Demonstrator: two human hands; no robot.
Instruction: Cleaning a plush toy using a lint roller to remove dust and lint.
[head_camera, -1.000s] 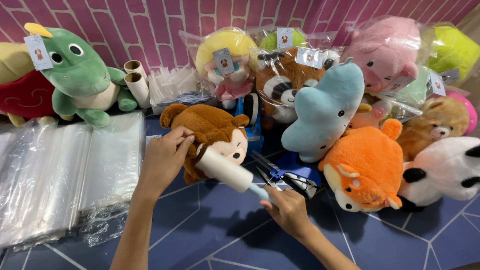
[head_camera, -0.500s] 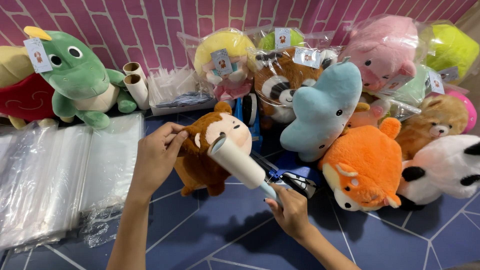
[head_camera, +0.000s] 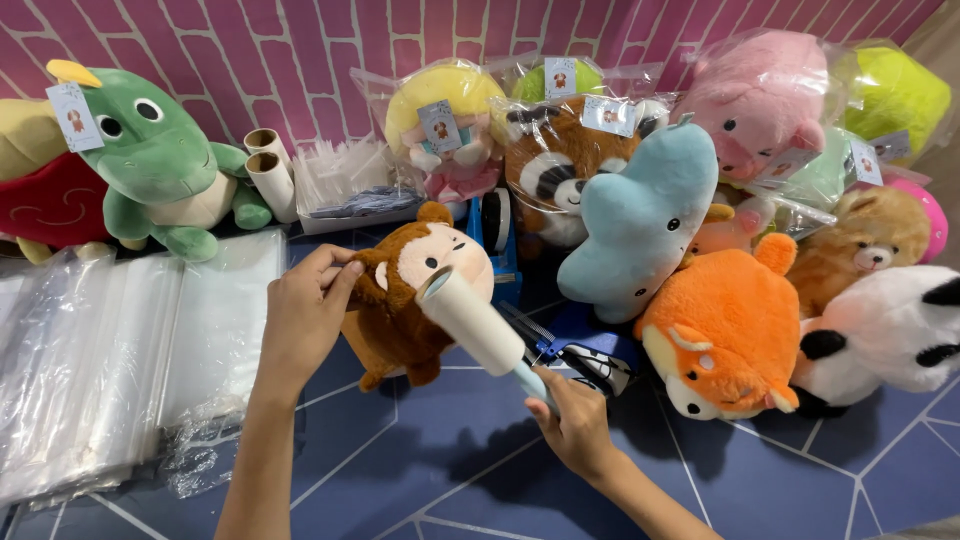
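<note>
A: What lies at the far left?

B: A stack of clear plastic bags (head_camera: 110, 360) spread flat on the blue tiled floor (head_camera: 420, 470). Behind it a green dinosaur plush (head_camera: 160, 165) sits against the pink brick wall (head_camera: 330, 50), with a red and yellow plush (head_camera: 40, 190) at its side. Two cardboard tubes (head_camera: 268, 170) stand just beside the dinosaur.

A: And the person's left hand?

B: The left hand (head_camera: 300, 320) grips the brown monkey plush (head_camera: 405, 300) at the side of its head, fingers curled and pinching the fur. The monkey stands on the floor, tilted, face turned to the right, in front of a tray of clear wrappers (head_camera: 350, 185).

A: What touches the monkey's face?

B: A white lint roller (head_camera: 470, 320), its roll end pressed against the face. The right hand (head_camera: 575, 425) closes its fingers round the roller's pale blue handle, low and to the right of the monkey.

A: Further right?

B: A blue tape dispenser (head_camera: 498, 235) stands behind the monkey, and a blue-handled tool (head_camera: 570, 345) lies on the floor near the right hand. Then a pale blue plush (head_camera: 640, 230) leans over an orange fox plush (head_camera: 725, 335). Behind them, bagged plushes: a yellow one (head_camera: 440, 110), a brown raccoon (head_camera: 550, 165), a pink pig (head_camera: 760, 95). At the far right are a brown bear (head_camera: 865, 245) and a white and black plush (head_camera: 890, 330).
</note>
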